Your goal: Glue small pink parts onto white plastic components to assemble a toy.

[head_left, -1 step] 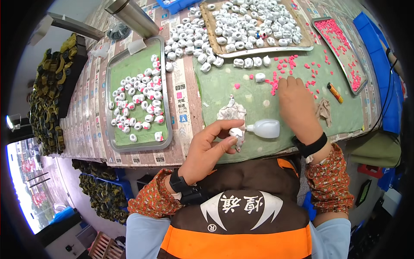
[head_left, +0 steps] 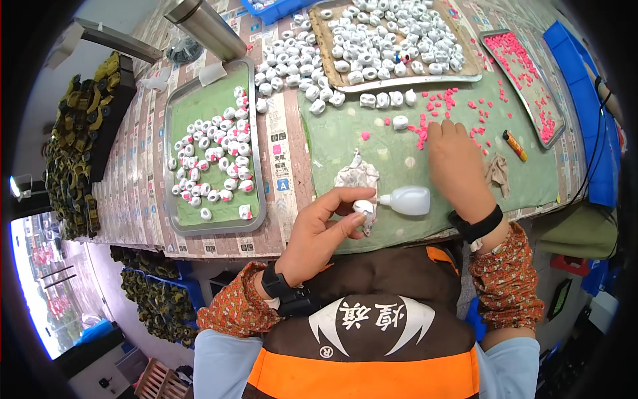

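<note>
Piece [head_left: 363, 207]: small and white, clamped between the thumb and index finger of the person's left hand [head_left: 311, 236].
Piece's direction: nearly round from this angle, much of it covered by the fingers; its long axis cannot be told.
Bottle [head_left: 411, 201]: translucent white, lying on its side, long axis running left to right, with the narrow nozzle pointing left at the piece; whether the two touch cannot be told.
Pink bits [head_left: 421, 137]: scattered about the tips of the right hand [head_left: 458, 163], some just left of them, others farther right.
Right fingers: side by side, stretched away from the person; their undersides are hidden, so whether they pinch a bit cannot be told.
Green mat [head_left: 402, 163]: its near edge runs just on the person's side of the left hand, its left edge between that hand and the tray of pink-marked pieces [head_left: 260, 193].
Room: mat surface shows between white cloth [head_left: 357, 174] and right hand; tan cloth [head_left: 497, 174] and orange tube [head_left: 514, 145] lie to that hand's right.
Far side: a row of white pieces [head_left: 383, 100] lines the near rim of the big tray [head_left: 415, 84].
</note>
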`<action>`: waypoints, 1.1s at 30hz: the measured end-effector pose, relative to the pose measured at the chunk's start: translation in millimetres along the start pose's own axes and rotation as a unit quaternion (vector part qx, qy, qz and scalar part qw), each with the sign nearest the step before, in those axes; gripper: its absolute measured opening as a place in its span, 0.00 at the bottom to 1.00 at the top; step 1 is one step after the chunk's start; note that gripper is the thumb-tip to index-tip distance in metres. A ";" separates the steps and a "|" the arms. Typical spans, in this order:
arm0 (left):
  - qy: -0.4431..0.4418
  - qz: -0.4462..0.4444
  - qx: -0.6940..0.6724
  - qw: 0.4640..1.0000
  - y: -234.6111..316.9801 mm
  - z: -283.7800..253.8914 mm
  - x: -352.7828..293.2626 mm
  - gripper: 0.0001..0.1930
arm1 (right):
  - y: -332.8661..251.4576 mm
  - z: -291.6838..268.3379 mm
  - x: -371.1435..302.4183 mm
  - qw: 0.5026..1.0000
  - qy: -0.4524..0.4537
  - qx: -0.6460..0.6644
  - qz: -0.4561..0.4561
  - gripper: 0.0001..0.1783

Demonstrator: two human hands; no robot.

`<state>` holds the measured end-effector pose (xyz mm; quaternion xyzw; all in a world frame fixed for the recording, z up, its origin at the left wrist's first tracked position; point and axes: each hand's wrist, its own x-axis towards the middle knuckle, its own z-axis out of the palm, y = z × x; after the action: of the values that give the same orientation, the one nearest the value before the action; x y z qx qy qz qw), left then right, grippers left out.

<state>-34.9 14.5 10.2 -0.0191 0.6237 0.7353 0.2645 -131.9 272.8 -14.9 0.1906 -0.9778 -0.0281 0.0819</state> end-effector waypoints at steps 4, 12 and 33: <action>0.020 0.017 -0.037 0.999 -0.1 3.7 -1.4 0.16 | 8.7 -0.9 0.1 0.994 -0.002 0.107 0.014 0.09; 0.046 0.052 -0.102 0.992 0.5 9.3 3.8 0.17 | -19.0 -67.6 -24.9 0.712 -0.111 0.673 0.166 0.06; 0.086 0.166 0.065 0.980 -10.1 16.3 -5.3 0.15 | -84.7 -59.7 -61.9 0.508 -0.099 0.838 0.176 0.07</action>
<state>-21.3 28.5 6.6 0.0391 0.6849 0.7226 0.0850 -33.9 216.3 27.4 -0.0099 -0.5615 0.8004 -0.2094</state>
